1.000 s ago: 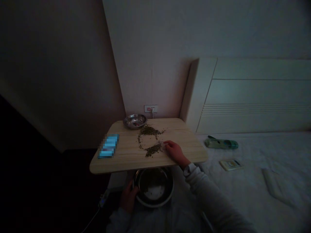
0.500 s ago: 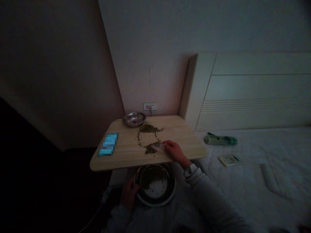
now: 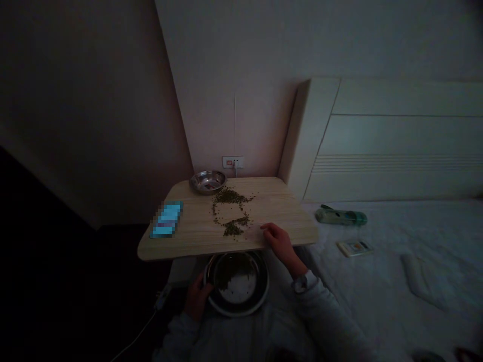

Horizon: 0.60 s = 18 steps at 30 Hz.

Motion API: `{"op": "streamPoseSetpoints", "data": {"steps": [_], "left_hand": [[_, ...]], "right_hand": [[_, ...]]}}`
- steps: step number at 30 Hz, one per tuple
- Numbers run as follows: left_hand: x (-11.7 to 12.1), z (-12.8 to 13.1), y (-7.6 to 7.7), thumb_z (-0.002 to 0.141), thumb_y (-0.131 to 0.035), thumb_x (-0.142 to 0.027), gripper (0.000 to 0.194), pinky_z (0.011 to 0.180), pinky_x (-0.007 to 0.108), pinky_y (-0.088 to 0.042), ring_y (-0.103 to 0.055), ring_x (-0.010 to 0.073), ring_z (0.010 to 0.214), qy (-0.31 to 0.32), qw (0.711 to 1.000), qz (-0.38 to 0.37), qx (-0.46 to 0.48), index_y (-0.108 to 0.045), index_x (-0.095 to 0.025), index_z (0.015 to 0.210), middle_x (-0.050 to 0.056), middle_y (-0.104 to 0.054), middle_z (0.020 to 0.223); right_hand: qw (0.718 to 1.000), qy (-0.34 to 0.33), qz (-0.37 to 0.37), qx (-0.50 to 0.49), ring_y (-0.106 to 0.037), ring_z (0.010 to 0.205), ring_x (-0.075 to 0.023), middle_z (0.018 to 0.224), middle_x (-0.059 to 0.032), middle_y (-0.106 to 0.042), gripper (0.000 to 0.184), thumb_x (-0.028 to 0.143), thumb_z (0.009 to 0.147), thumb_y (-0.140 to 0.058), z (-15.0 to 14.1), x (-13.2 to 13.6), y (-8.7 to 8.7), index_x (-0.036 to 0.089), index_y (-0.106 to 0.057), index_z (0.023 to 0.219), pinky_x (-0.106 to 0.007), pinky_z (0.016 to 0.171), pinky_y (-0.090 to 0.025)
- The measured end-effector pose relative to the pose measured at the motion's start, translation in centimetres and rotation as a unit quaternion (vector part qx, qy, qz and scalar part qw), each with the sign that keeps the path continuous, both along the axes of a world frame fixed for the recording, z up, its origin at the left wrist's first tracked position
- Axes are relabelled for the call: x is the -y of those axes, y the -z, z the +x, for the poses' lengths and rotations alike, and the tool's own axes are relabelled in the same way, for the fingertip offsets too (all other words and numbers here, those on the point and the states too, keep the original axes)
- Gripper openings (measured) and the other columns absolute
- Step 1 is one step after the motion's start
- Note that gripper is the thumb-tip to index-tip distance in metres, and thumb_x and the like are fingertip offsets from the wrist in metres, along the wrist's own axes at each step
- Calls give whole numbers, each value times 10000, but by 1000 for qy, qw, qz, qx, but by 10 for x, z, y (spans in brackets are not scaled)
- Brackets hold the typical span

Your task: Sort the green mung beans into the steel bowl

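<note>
My left hand (image 3: 197,297) is closed on the left rim of a round metal basin (image 3: 260,296), which sits below the table's front edge. Small green beans, like mung beans, lie inside it. Over the right front of the wooden table (image 3: 196,241) is my right hand (image 3: 278,242), with its fingers drawn together. Something pale and thin may be at the fingertips, too faint to make out. Left of those fingers lies a small heap of green beans (image 3: 233,229). Farther back a larger patch of beans (image 3: 228,195) is spread out, with loose ones between.
A shallow metal bowl (image 3: 208,182) stands at the table's back left. A lit phone-like screen (image 3: 167,219), blurred, lies at the left. On the bed to the right are a green bottle (image 3: 341,217), a phone-like device (image 3: 354,248) and a folded cloth (image 3: 422,276).
My right hand has moved right, away from the near heap of beans, and the pale thing by its fingers shows less. My left hand still grips the basin.
</note>
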<state>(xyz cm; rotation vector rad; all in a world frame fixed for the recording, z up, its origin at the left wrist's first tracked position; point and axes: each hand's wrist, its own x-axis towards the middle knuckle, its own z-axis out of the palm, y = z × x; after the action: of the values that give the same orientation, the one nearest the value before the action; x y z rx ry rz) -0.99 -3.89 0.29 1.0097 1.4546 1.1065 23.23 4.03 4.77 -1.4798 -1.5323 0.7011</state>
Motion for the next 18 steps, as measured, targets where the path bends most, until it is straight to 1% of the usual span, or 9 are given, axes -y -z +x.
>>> {"op": "streamPoseSetpoints", "data": {"steps": [4,7,12,18], "left_hand": [[-1,0,3,534,-558,-296,432,896,345,-406,-548,259,1028,-2,999,32,10,-642,-151,932,61,-676,1004],[-2,-1,6,520,-558,-276,418,879,357,-416,-563,264,996,-2,1000,23,14,-646,-158,911,53,-686,972],[-3,-3,11,525,-557,-290,446,859,378,-422,-555,282,999,-6,1000,6,10,-637,-139,936,75,-677,984],[-2,-3,7,517,-549,-308,441,857,382,-421,-573,284,950,-2,1000,14,-24,-641,-132,910,83,-681,953]], "right_hand": [[1000,5,8,-11,-433,518,-121,527,27,-484,264,290,688,-418,6,9,5,157,-602,822,-228,513,-312],[1000,2,-5,-16,-433,509,-122,512,31,-473,267,298,684,-417,5,9,4,159,-600,821,-229,508,-310],[999,23,-16,28,-462,534,-130,528,19,-504,272,288,681,-418,-1,9,-2,162,-610,828,-237,538,-325],[997,46,-14,65,-486,544,-136,549,2,-528,277,270,692,-417,0,10,-3,143,-610,844,-240,543,-333]]}}
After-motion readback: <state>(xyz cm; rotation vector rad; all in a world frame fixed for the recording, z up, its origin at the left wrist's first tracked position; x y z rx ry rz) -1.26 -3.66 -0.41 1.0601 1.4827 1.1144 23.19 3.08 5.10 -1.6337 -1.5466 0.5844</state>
